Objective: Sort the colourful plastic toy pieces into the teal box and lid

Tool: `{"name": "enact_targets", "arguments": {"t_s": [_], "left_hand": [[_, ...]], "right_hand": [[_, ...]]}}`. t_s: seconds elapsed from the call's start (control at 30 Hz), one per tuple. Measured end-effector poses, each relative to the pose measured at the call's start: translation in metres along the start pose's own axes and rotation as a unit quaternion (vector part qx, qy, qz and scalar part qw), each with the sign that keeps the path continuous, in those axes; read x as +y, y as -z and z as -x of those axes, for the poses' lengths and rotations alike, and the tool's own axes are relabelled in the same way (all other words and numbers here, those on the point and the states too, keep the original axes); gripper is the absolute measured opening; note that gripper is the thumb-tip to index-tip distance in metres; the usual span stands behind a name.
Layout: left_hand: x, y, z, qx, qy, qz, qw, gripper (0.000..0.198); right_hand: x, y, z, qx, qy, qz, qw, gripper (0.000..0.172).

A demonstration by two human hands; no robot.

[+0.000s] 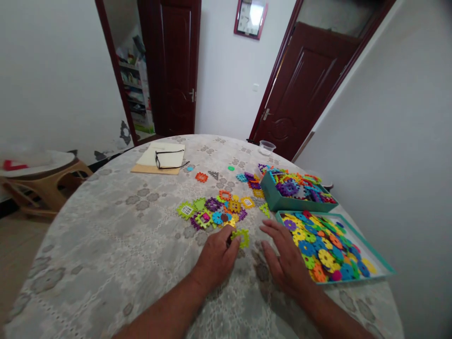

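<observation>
About a dozen pieces form a joined cluster [215, 212] on the table [106, 245]. The left hand [216, 258] pinches a lime piece [243, 238] at its near edge. The right hand [286, 263] lies flat, fingers spread, empty. The far tray [282, 202] and near tray [386, 270] hold many loose pieces, so assembly is judged early.

— What does the piece look like?
— The lime-green piece [243, 238] is flat and roughly square, with toothed edges and an open middle.
— And where does it lie?
— Flat on the tablecloth [106, 245], just below the cluster of coloured pieces [215, 211]. Its left edge touches the left hand [216, 258]; whether the fingers pinch it cannot be told.
</observation>
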State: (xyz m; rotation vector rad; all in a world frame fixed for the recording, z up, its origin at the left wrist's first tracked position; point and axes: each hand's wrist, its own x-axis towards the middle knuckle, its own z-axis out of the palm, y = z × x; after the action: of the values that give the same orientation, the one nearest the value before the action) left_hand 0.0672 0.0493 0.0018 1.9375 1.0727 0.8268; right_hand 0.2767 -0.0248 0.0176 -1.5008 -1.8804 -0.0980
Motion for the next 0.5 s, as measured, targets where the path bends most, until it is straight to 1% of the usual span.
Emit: {"name": "enact_targets", "arguments": {"t_s": [0.03,0.1,0.17,0.2,0.27,0.3,0.33,0.4,0.5], "left_hand": [[0.0,-0.001,0.0,-0.003,-0.003,-0.001,1.0,0.019],[-0.001,-0.002,0.001,-0.007,-0.006,-0.005,1.0,0.017],[-0.001,-0.002,0.002,-0.006,-0.006,-0.012,1.0,0.016],[-0.001,-0.002,0.002,-0.006,-0.005,-0.015,1.0,0.016],[-0.001,-0.003,0.003,-0.006,-0.007,-0.018,1.0,0.015],[-0.002,-0.003,0.003,-0.008,-0.007,-0.017,1.0,0.014],[-0.002,-0.003,0.003,-0.008,-0.007,-0.016,1.0,0.014],[-0.004,-0.004,0.004,-0.003,-0.006,-0.016,1.0,0.014],[-0.006,-0.005,0.004,0.017,-0.007,-0.016,1.0,0.014]], "right_hand": [[0.002,0.001,-0.019,0.001,-0.001,0.009,1.0,0.036],[0.009,-0.003,-0.066,0.0,0.005,0.019,1.0,0.037],[0.023,-0.015,-0.118,-0.015,0.007,0.051,0.999,0.041],[0.032,-0.025,-0.143,-0.023,-0.003,0.08,0.997,0.043],[0.052,-0.047,-0.186,-0.079,-0.046,0.167,0.982,0.049],[0.062,-0.059,-0.202,-0.114,-0.08,0.212,0.967,0.051],[0.071,-0.071,-0.215,-0.143,-0.109,0.244,0.953,0.053],[0.089,-0.091,-0.23,-0.175,-0.145,0.271,0.935,0.054],[0.111,-0.114,-0.237,-0.199,-0.174,0.278,0.923,0.053]]}}
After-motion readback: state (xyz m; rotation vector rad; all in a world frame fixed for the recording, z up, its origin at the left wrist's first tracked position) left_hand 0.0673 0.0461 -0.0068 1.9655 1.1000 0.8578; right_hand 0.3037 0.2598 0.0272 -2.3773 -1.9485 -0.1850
